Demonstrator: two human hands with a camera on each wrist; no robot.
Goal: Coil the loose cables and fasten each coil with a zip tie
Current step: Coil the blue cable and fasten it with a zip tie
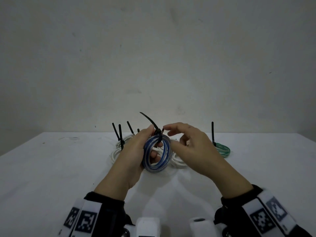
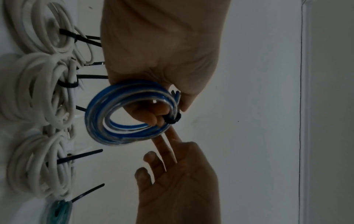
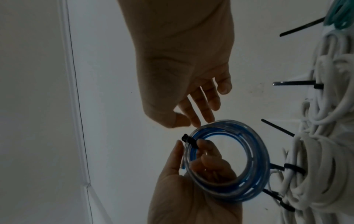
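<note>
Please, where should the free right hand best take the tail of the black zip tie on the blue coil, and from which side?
Probably pinch the zip tie tail just above its lock, coming from the right. The tail sticks up and leans left, clear of the blue coil, which the left hand steadies. The right hand is open beside it.

Blue-and-clear cable coil (image 1: 158, 154): several loops, held upright above the white table, black zip tie (image 1: 158, 134) cinched round its top, tail sticking up and left. White cable coils (image 2: 38, 91) on the table behind, each zip-tied, tails up. Green coil (image 1: 222, 149) flat at far right, tied, tail vertical.
</note>
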